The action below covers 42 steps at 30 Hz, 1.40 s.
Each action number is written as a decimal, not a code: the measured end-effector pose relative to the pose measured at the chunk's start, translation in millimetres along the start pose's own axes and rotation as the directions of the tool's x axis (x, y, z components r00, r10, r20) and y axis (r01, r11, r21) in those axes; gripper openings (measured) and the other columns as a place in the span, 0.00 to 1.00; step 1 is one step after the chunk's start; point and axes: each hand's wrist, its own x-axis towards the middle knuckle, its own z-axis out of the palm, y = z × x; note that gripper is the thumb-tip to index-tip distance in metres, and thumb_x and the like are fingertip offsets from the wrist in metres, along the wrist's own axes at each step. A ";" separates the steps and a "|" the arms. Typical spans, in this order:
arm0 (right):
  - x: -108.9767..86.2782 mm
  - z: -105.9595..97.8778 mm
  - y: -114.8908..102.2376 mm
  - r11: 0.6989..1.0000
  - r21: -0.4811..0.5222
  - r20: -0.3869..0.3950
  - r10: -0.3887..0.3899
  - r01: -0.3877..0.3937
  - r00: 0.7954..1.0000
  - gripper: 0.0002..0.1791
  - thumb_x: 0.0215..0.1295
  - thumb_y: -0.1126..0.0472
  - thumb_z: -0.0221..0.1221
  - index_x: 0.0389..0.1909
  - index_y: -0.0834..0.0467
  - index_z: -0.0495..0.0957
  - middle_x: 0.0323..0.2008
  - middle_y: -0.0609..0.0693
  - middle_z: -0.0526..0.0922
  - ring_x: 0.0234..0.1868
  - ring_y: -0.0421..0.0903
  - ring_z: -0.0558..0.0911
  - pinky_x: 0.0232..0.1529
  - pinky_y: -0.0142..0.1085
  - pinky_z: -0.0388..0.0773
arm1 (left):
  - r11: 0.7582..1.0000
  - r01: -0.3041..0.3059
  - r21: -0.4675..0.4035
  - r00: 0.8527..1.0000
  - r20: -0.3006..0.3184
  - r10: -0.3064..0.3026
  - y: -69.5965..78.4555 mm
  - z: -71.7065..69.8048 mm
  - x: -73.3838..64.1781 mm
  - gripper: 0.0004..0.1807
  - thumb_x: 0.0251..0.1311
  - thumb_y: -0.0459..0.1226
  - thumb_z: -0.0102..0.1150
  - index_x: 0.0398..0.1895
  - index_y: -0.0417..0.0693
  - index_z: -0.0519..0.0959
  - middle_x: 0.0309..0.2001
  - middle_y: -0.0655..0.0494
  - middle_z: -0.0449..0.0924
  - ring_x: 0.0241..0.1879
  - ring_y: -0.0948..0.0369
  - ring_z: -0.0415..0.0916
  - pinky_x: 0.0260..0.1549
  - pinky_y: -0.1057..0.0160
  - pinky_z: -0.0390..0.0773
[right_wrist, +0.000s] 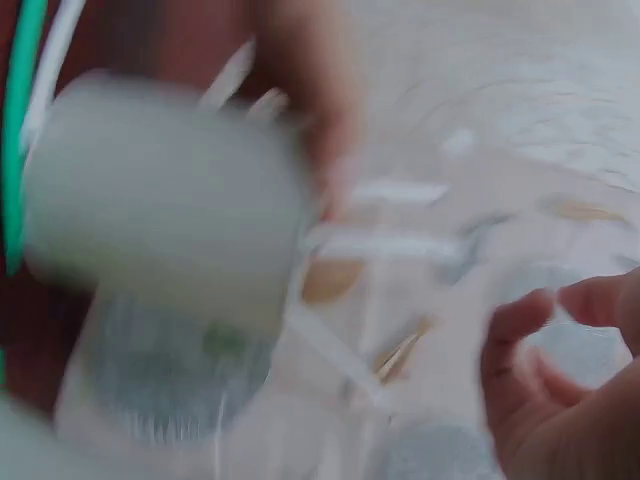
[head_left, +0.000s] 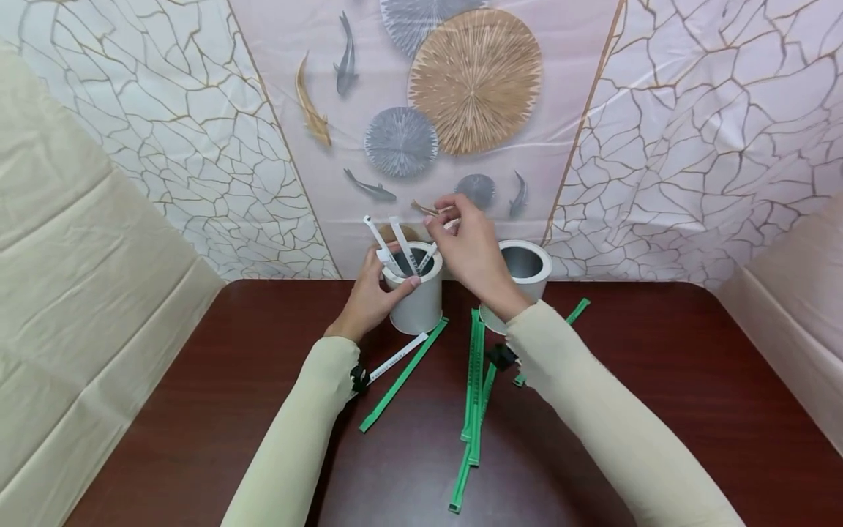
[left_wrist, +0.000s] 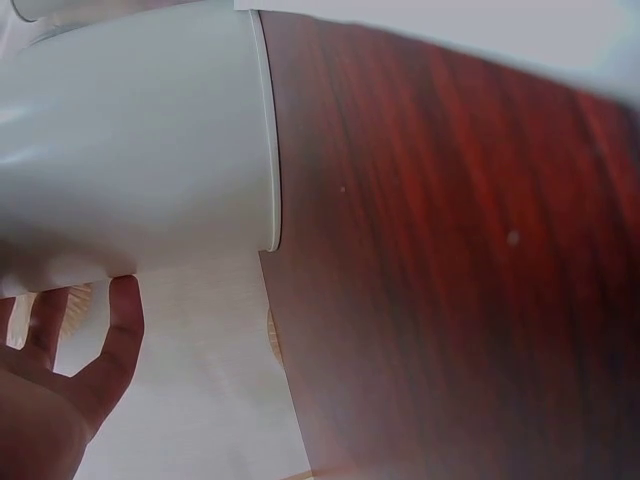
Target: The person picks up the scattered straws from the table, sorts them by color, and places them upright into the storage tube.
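Note:
My left hand (head_left: 372, 296) grips a white canister (head_left: 416, 307) at the back of the table, thumb at its front rim and fingers along the far left side. In the left wrist view its fingertips (left_wrist: 124, 290) touch the canister wall. Several flat white plastic strips (head_left: 403, 245) with printed lettering lean out of the canister's mouth. My right hand (head_left: 470, 245) hovers just right of that mouth, fingers loosely curled. In the blurred right wrist view, thumb and forefinger (right_wrist: 515, 320) come close together with nothing between them, apart from the strip ends.
A second white canister (head_left: 527, 263) stands behind my right forearm. Several green strips (head_left: 473, 388) lie at the table's middle; another green strip (head_left: 403, 377) and a white strip (head_left: 395, 359) lie in front of the gripped canister. A patterned cloth (head_left: 658, 146) hangs behind the table.

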 end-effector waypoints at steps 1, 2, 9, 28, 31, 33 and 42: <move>-5.4 -4.7 -4.5 0.998 0.053 0.030 0.046 -0.047 0.998 0.19 0.77 0.58 0.60 0.62 0.65 0.76 0.46 0.57 0.85 0.31 0.47 0.83 0.31 0.37 0.80 | 1.000 -0.001 0.001 1.000 -0.002 0.001 0.1 -0.5 -0.1 0.36 0.65 0.51 0.71 0.75 0.57 0.71 0.72 0.51 0.64 0.70 0.54 0.66 0.69 0.44 0.68; -11.5 -8.5 -7.8 0.991 0.095 0.064 0.086 -0.092 0.994 0.19 0.78 0.57 0.60 0.61 0.64 0.76 0.47 0.57 0.84 0.30 0.46 0.83 0.28 0.36 0.79 | 1.000 0.000 0.003 1.000 -0.003 0.000 0.2 -1.0 -0.4 0.36 0.65 0.51 0.71 0.75 0.57 0.71 0.72 0.51 0.63 0.70 0.54 0.66 0.69 0.44 0.67; -54.2 -9.5 12.6 0.984 0.068 0.260 0.142 -0.165 0.955 0.11 0.79 0.61 0.58 0.52 0.63 0.81 0.40 0.57 0.86 0.31 0.45 0.82 0.31 0.36 0.81 | 1.000 0.004 -0.003 1.000 0.008 -0.004 0.5 -1.3 -1.4 0.36 0.66 0.48 0.72 0.75 0.55 0.71 0.74 0.50 0.62 0.70 0.53 0.64 0.67 0.45 0.69; -91.0 55.2 100.8 0.892 -0.273 0.691 -0.080 0.361 0.719 0.11 0.72 0.70 0.64 0.52 0.60 0.88 0.50 0.52 0.85 0.56 0.49 0.84 0.57 0.42 0.82 | 0.999 0.023 -0.033 0.999 0.023 -0.022 4.9 0.0 0.1 0.37 0.67 0.50 0.70 0.76 0.53 0.70 0.76 0.50 0.60 0.73 0.53 0.62 0.69 0.43 0.67; -91.8 53.3 100.4 0.872 -0.297 0.687 -0.088 0.390 0.721 0.08 0.72 0.68 0.65 0.47 0.59 0.89 0.46 0.50 0.86 0.51 0.47 0.85 0.52 0.40 0.83 | 0.999 0.016 -0.036 1.000 0.025 -0.015 5.0 -1.0 0.5 0.37 0.67 0.51 0.70 0.76 0.53 0.70 0.76 0.49 0.61 0.73 0.53 0.63 0.68 0.42 0.67; -91.2 49.8 100.4 0.868 -0.300 0.690 -0.089 0.395 0.718 0.06 0.72 0.68 0.66 0.45 0.58 0.90 0.45 0.49 0.86 0.49 0.46 0.85 0.50 0.38 0.83 | 0.999 0.014 -0.037 1.000 0.023 -0.013 5.3 -1.3 0.8 0.37 0.67 0.51 0.70 0.76 0.53 0.70 0.75 0.49 0.62 0.72 0.52 0.63 0.68 0.42 0.68; -58.7 45.0 101.0 0.935 -0.209 0.646 -0.089 0.288 0.758 0.07 0.73 0.68 0.64 0.46 0.61 0.88 0.43 0.49 0.88 0.45 0.43 0.84 0.50 0.37 0.80 | 0.999 0.028 -0.021 0.999 0.019 -0.027 1.7 -0.9 1.0 0.38 0.66 0.52 0.70 0.77 0.54 0.70 0.75 0.49 0.62 0.72 0.53 0.64 0.69 0.44 0.67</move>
